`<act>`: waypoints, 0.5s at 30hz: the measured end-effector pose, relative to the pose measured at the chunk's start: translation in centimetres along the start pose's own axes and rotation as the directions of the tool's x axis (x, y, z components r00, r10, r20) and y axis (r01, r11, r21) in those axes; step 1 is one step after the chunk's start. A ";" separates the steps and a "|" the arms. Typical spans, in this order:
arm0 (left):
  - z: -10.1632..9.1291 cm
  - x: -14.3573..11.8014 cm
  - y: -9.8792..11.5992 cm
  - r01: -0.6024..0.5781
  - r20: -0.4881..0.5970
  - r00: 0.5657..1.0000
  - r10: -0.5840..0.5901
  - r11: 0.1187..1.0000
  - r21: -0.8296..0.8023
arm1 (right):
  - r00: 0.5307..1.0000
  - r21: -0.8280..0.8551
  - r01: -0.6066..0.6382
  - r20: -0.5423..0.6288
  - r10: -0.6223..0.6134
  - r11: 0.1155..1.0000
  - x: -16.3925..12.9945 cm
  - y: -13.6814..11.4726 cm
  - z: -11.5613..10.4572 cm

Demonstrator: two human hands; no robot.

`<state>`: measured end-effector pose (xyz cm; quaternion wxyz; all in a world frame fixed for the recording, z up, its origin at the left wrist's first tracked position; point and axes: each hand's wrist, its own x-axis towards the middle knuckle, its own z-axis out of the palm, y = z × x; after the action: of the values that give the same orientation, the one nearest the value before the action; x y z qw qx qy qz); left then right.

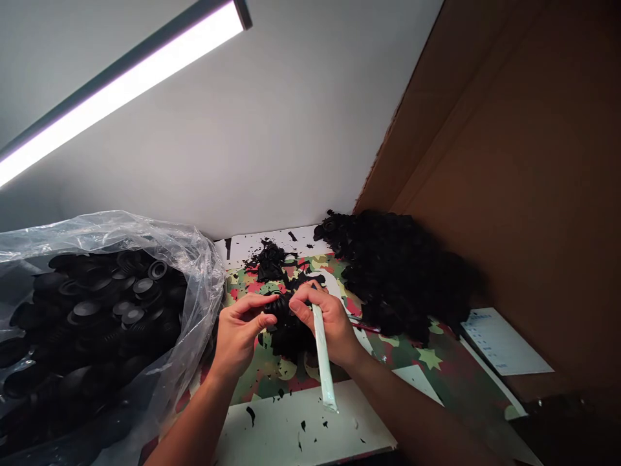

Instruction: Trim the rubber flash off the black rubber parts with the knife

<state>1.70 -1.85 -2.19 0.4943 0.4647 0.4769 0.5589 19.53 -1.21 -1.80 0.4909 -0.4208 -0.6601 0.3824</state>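
My left hand [239,331] pinches the edge of a black round ribbed part [279,307], which looks like rubber, between thumb and index finger. Close beside it, my right hand [330,321] is closed around a tool with a long, pale, wrapped handle [324,362]. The handle points down toward me, and the tool's working end is hidden by my fingers and the dark part. Beneath both hands lies a heap of black pieces [291,340] on a camouflage-patterned sheet [429,359].
A clear plastic bag [206,259] full of black round parts [87,310] stands at left. Black scraps form a small pile [269,259] behind my hands and a large heap [402,272] at right. A white board [291,430] lies in front; cardboard [509,194] walls the right side.
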 end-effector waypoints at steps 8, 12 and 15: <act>0.3 0.1 0.6 -0.032 0.007 0.999 0.032 0.998 0.046 | 0.998 -0.050 0.062 0.036 -0.060 0.997 0.1 0.1 -0.2; 0.6 0.2 0.0 0.086 -0.050 0.995 -0.089 0.995 -0.053 | 0.982 -0.193 0.182 0.082 -0.169 0.964 0.1 0.9 0.2; 0.6 0.2 -0.2 0.126 -0.028 0.991 -0.129 0.988 -0.091 | 0.986 -0.246 0.169 0.036 -0.165 0.954 0.1 1.6 0.7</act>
<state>2.29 -1.58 -2.34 0.5410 0.4011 0.4887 0.5547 19.13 -0.59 -3.37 0.4599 -0.4186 -0.7397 0.2573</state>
